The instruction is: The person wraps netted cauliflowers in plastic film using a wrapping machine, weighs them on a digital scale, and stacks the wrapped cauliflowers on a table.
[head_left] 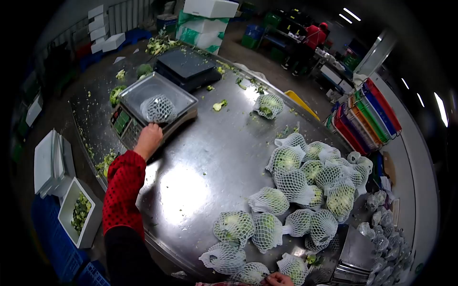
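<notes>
On the tray of a weighing scale (138, 95) sits a round bundle in white foam net (158, 109); what is inside is hard to make out. My left hand (149, 138) reaches to the scale's near edge, its fingers closed at the bundle's near end. At the bottom edge, partly cut off, is my right hand (278, 280). Its thumb and fingers are pinched together beside a netted vegetable head (251, 273), and what they hold is hidden. Many more pale green netted heads (286, 183), like cauliflower or broccoli, are heaped on the right of the metal table (224, 157).
Behind the first scale stands a second, dark scale (186, 64). One netted head (268, 106) lies alone near the far edge. Leaf scraps (219, 105) dot the table. A foam box (81, 214) of trimmings stands left, colourful crates (365, 117) right. Farther off is a person in red (315, 38).
</notes>
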{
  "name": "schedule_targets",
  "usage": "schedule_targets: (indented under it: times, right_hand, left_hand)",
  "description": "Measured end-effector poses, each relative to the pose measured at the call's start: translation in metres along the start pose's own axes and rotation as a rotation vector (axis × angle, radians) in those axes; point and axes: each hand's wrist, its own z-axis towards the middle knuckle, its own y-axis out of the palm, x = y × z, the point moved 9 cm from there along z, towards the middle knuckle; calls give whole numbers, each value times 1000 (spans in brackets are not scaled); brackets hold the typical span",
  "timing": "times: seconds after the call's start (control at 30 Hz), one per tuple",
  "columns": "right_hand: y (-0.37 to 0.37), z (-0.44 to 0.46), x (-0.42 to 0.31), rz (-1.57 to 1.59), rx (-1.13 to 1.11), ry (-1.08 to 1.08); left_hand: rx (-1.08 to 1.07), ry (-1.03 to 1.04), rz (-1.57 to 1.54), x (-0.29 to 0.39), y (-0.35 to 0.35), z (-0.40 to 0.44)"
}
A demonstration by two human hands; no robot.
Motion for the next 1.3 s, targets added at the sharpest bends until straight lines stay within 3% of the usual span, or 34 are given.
schedule_targets:
  times: [0.17, 0.23, 0.37, 0.5, 0.7, 0.77, 0.8, 0.93, 1.17, 1.3]
  right_hand:
    - [3, -11, 8, 270, -60, 44]
    - [0, -10, 14, 134, -55, -44]
    - [8, -16, 20, 156, -128, 6]
    - [0, -20, 59, 425, -129, 103]
    - [8, -48, 46, 290, -121, 45]
    - [11, -57, 46, 267, -182, -8]
    - [9, -62, 49, 253, -171, -26]
    - [-5, -80, 80, 254, -195, -109]
    - [-19, -114, 160, 188, -312, -28]
    - [-37, -131, 158, 127, -240, -132]
  left_hand:
    - [-76, 182, 76, 76, -62, -34]
    - [21, 264, -58, 120, -101, -54]
    - [103, 263, -243, 195, -160, -110]
    - [117, 267, -487, 239, -209, -168]
    - [81, 18, -598, 244, -257, -218]
    - [359, -203, -697, 216, -290, -237]
    - [360, -337, -747, 206, -304, -247]
    - [445, -521, -848, 221, -357, -294]
    - [345, -474, -940, 317, -396, -332]
    - [387, -465, -922, 305, -413, -315]
